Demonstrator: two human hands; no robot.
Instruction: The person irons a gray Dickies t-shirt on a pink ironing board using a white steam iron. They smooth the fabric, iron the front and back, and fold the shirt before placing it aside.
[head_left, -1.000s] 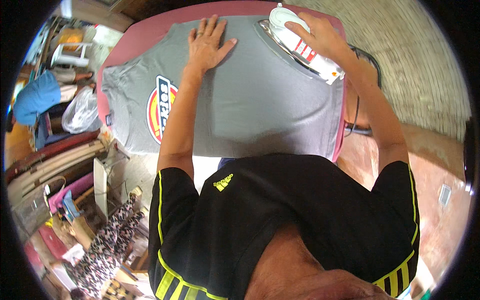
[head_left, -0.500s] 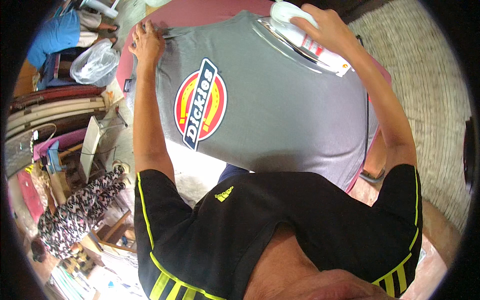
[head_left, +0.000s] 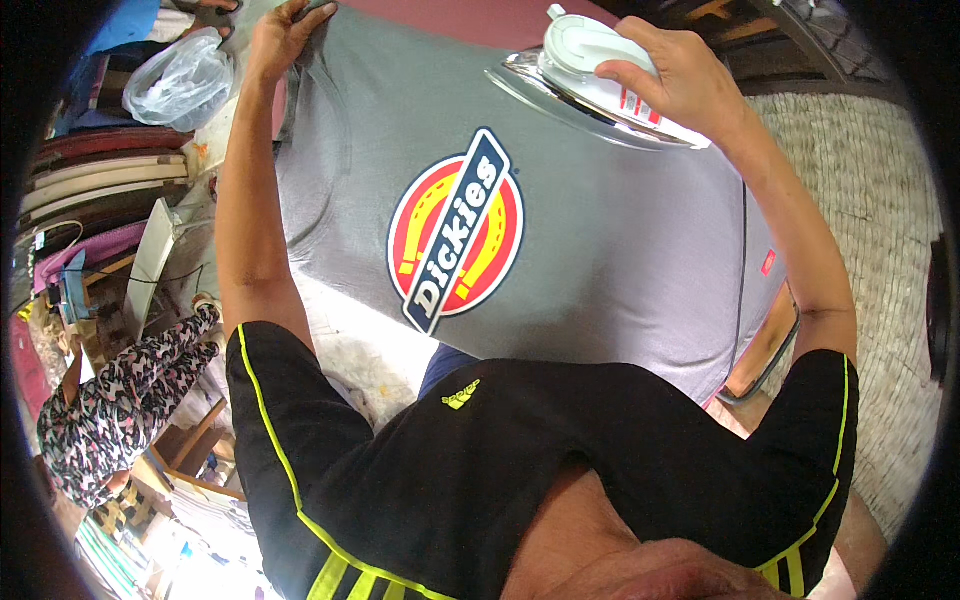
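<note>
A grey T-shirt (head_left: pixel 600 260) with a round red and yellow print lies spread over an ironing board with a dark red cover (head_left: pixel 430 20). My right hand (head_left: pixel 690 80) is wrapped round the handle of a white and silver iron (head_left: pixel 590 95), whose soleplate appears tilted on the shirt's far right part. At the far left edge of the shirt, my left hand (head_left: pixel 283 38) pinches the cloth between thumb and fingers; small creases run from there. The picture's upper rim cuts off some fingertips.
At the left are a clear plastic bag (head_left: pixel 180 80), stacked boards (head_left: pixel 110 175) and a person in patterned clothes (head_left: pixel 120 400). Another person's blue sleeve (head_left: pixel 120 25) shows at the upper left. A woven mat (head_left: pixel 850 250) covers the right side, and a dark rack (head_left: pixel 800 35) stands behind.
My left hand has gone from lying spread on the cloth to pinching its edge, farther off. The shirt's print sits farther right and turned, partly as the view shifted. The iron stays in my right hand.
</note>
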